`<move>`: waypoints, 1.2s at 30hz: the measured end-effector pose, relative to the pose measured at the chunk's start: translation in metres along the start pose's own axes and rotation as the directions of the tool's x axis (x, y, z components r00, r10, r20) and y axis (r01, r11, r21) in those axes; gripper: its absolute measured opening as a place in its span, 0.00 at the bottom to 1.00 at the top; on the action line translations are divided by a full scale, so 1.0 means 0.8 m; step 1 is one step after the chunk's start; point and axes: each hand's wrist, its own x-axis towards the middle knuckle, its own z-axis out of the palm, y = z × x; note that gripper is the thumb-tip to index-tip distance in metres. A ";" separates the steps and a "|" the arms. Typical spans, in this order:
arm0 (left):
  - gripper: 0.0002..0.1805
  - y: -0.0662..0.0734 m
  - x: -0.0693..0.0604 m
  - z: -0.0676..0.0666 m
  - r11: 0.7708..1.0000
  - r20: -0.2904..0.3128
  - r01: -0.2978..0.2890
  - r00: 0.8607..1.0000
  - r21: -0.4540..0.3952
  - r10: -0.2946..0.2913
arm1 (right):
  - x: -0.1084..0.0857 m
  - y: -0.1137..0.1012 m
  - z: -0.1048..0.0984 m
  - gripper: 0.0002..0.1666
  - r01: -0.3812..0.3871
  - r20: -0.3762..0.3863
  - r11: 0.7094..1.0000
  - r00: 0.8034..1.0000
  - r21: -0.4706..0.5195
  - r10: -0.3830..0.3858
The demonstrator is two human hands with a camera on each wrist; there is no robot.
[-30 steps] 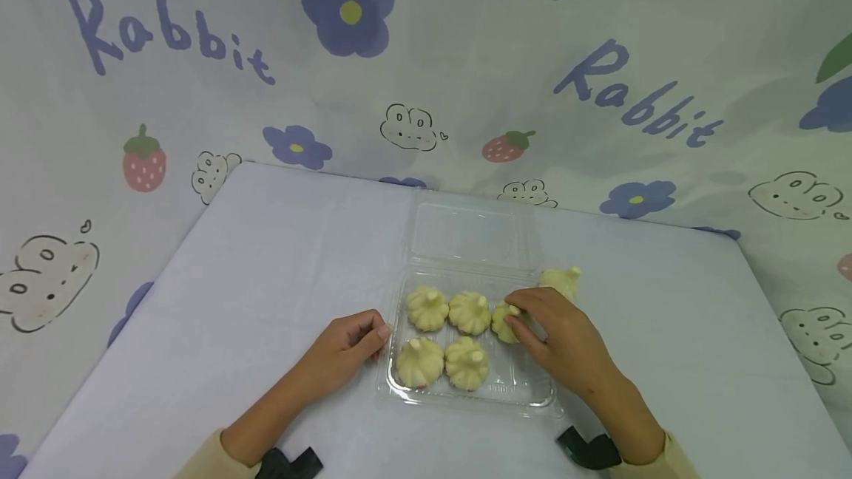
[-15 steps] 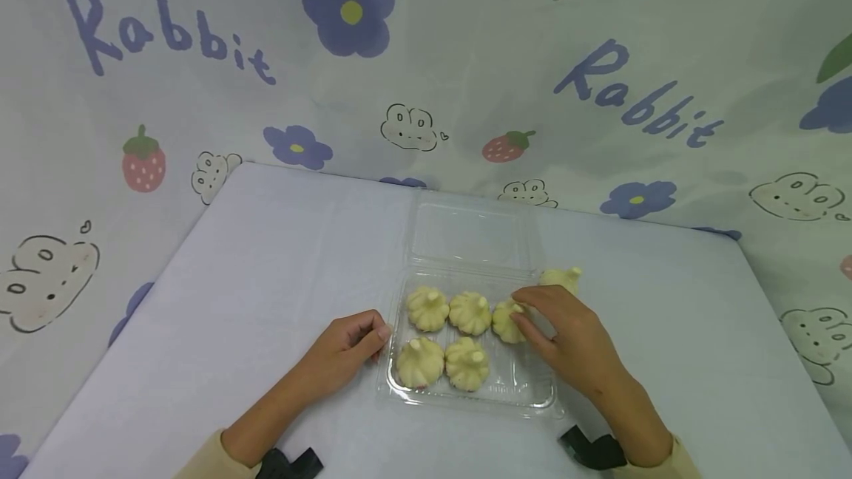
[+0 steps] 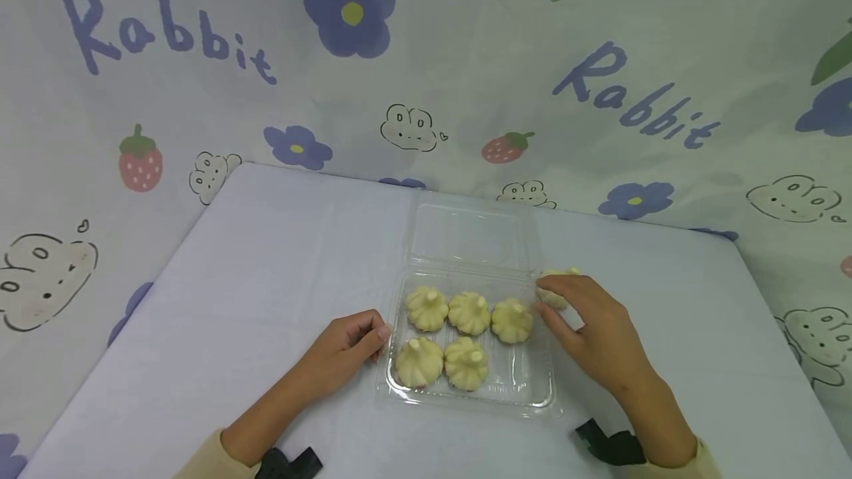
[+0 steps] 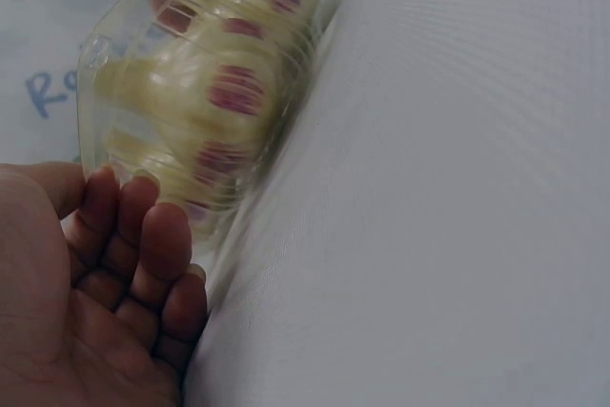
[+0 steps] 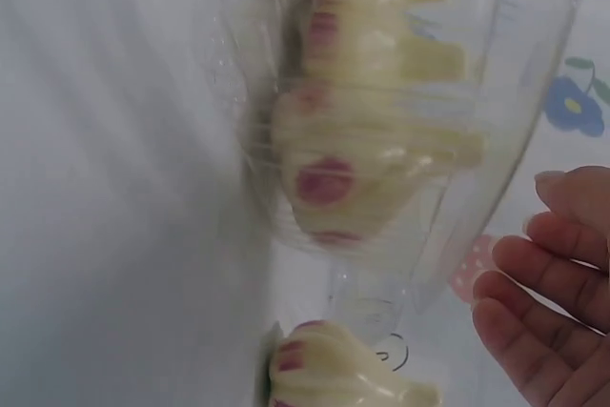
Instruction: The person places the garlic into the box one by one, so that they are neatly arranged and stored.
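Several pale garlic bulbs [image 3: 467,313] with short stems stand in two rows in a clear plastic box [image 3: 526,384]; purple patches show on their sides in the wrist views. At the box's left edge, my left hand [image 3: 347,352] pinches the rim between thumb and curled fingers. My right hand [image 3: 599,335] hovers beyond the right edge, thumb and fingers apart, holding nothing. Just past its fingertips, a loose garlic bulb [image 3: 554,300] lies on the table beside the box, partly covered by the hand. The right wrist view also catches this loose bulb [image 5: 334,369].
The box's clear lid [image 3: 471,236] lies folded back toward the rear of the white-covered table [image 3: 299,242]. Behind the table hangs a printed curtain [image 3: 459,58] with flowers and rabbits. Dark wrist mounts [image 3: 611,446] sit near both forearms.
My right hand has let go of the garlic bulb in the back row's right spot and moved right, toward the loose bulb. The left hand has stayed on the box's edge.
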 end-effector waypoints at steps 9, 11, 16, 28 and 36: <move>0.14 -0.001 0.000 -0.001 1.000 -0.002 0.006 1.000 0.002 -0.006 | 0.002 0.011 -0.016 0.29 -0.047 -0.032 0.998 0.998 -0.032 0.046; 0.14 0.000 0.000 -0.001 1.000 -0.001 0.010 1.000 0.001 -0.010 | 0.003 0.014 -0.019 0.30 -0.047 -0.041 0.998 0.998 -0.030 0.046; 0.14 0.003 0.001 -0.002 1.000 0.002 0.018 1.000 0.001 -0.018 | 0.003 0.022 -0.023 0.31 -0.076 -0.033 0.996 0.997 -0.053 0.075; 0.14 0.006 0.002 -0.002 1.000 0.002 0.018 1.000 -0.009 -0.018 | -0.001 0.046 -0.017 0.29 -0.188 0.017 0.976 0.981 -0.110 0.191; 0.14 0.007 0.002 -0.002 1.000 0.004 0.009 1.000 -0.009 -0.009 | -0.006 0.064 -0.009 0.26 -0.235 0.022 0.969 0.971 -0.079 0.238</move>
